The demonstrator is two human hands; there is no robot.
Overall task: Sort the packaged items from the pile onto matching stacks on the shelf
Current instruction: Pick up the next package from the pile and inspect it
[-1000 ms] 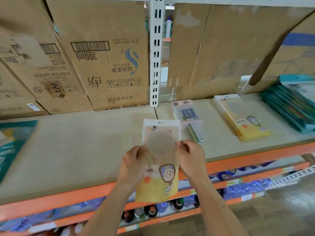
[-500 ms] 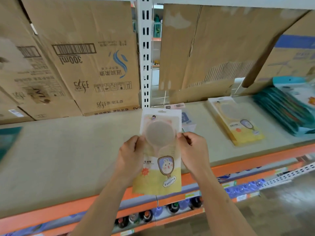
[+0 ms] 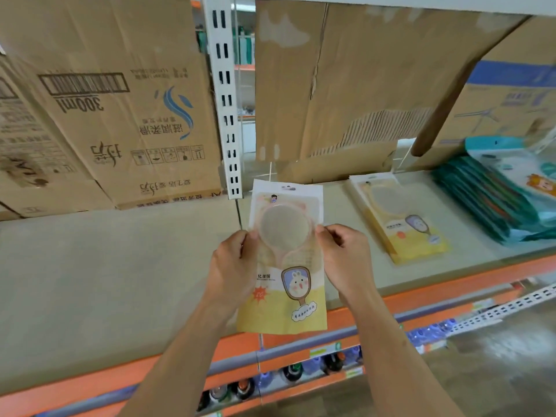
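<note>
While both hands hold it up at centre frame, the mirror packet (image 3: 284, 308) hangs over the front lip of the shelf (image 3: 120, 281). Its white header end is up and its yellow bunny end is down. The left hand (image 3: 231, 266) pinches the left edge beside the round mirror. The right hand (image 3: 346, 260) pinches the right edge at the same height, fingers curled onto the plastic, so it is a two-handed grip.

And where does it go? Look right of centre: the matching stack (image 3: 403, 224) lies flat on the shelf with the same yellow foot and the same mirror window. It sits just beyond the right hand, which is clearly the nearer of the two. Further right, near the frame edge, is the teal stack (image 3: 487, 200), a different product and by the look of it not the target.

Here is the catch. The held packet's long axis runs almost straight up and down the frame. The stack's long axis slants, header toward upper left and yellow end toward lower right. So the likely call is a carry to the right, a slight turn to match that slant, and then a lay-down flat on top. Cardboard boxes (image 3: 120, 115) line the back of the shelf, well clear of that path.
</note>
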